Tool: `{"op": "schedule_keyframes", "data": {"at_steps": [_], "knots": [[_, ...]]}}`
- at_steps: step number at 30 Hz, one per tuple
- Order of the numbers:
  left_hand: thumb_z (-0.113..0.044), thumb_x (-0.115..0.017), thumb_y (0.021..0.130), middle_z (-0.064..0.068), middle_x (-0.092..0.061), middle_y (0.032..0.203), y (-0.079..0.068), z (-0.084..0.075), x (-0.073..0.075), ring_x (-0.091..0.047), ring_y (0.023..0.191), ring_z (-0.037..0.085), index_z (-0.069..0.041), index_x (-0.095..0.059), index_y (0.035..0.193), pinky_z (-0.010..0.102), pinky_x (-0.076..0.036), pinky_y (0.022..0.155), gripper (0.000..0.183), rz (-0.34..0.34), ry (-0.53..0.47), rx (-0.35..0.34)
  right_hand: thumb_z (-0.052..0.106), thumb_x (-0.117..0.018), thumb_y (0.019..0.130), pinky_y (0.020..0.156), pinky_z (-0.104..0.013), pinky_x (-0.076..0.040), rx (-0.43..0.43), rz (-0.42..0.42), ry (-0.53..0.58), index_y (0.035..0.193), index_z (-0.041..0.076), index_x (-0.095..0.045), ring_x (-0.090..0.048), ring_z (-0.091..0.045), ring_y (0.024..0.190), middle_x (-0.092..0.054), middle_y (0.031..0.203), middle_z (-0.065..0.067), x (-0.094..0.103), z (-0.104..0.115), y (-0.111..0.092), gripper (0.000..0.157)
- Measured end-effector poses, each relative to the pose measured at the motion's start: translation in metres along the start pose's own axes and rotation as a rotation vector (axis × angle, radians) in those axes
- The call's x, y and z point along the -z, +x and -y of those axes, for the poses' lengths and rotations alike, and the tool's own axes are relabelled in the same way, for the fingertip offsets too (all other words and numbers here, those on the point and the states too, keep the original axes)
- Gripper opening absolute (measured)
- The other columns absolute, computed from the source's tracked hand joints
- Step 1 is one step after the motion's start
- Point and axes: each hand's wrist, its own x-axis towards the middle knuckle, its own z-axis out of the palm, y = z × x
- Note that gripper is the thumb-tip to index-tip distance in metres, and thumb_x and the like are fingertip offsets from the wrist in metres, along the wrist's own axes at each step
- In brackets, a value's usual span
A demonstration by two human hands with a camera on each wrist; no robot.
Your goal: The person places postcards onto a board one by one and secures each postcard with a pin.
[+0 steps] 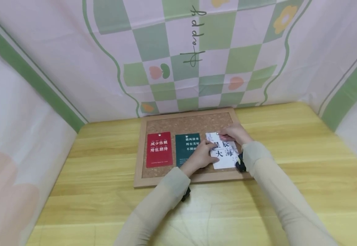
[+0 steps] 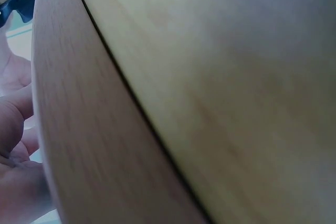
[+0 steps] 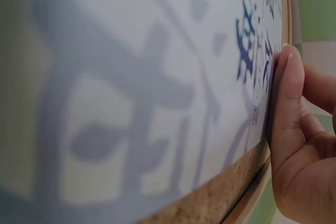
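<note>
In the head view a white card (image 1: 223, 160) with dark characters lies on a framed corkboard (image 1: 190, 123), at its right. My left hand (image 1: 200, 155) rests at that card's left edge, thumb and fingers apart, and partly covers a dark green card (image 1: 183, 143). At the top of the white card is my right hand (image 1: 235, 132), its fingertips beside a small round tack (image 1: 217, 133). In the right wrist view the right thumb (image 3: 289, 98) is straight and presses near the card's top. Part of the left hand (image 2: 16, 124) shows beyond the board's frame in the left wrist view.
To the left on the corkboard a red card (image 1: 159, 155) has a tack at its top. A light wood table (image 1: 104, 191) carries the board. Behind it hangs a patterned curtain (image 1: 197, 78), and more cloth encloses both sides.
</note>
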Motion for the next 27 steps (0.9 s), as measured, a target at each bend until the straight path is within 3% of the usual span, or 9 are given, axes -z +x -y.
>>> {"op": "schedule_keyframes", "data": {"at_steps": [3,7,27], "knots": [[-0.024,-0.069,0.088,0.008,-0.043,0.142,0.0,0.0,-0.0006,-0.045,0.13,0.021,-0.014,-0.05,0.139,0.032,-0.041,0.108,0.055,0.002,0.0,0.0,0.005,-0.055,0.092,0.06,-0.014,-0.053,0.006,-0.007,0.023,0.094,-0.003,-0.062,-0.061,-0.001,0.054,-0.063,0.057,0.009,-0.0016,0.0007,-0.0008,0.011],[-0.024,-0.069,0.088,0.008,-0.043,0.142,0.0012,0.0014,-0.0014,-0.045,0.131,0.021,-0.013,-0.05,0.139,0.033,-0.04,0.109,0.055,-0.006,0.004,-0.002,0.004,-0.055,0.092,0.059,-0.014,-0.053,0.014,-0.005,0.035,0.086,0.001,-0.061,-0.061,-0.001,0.053,-0.062,0.057,0.008,-0.003,0.0025,-0.0012,0.009],[-0.024,-0.07,0.088,0.008,-0.042,0.142,0.0026,0.0009,-0.0024,-0.046,0.129,0.02,-0.013,-0.05,0.139,0.032,-0.041,0.107,0.056,-0.003,0.006,0.012,0.006,-0.055,0.094,0.061,-0.013,-0.053,0.004,0.012,-0.028,0.095,-0.002,-0.057,-0.06,0.001,0.055,-0.061,0.059,0.009,-0.0024,0.0048,-0.002,0.008]]}}
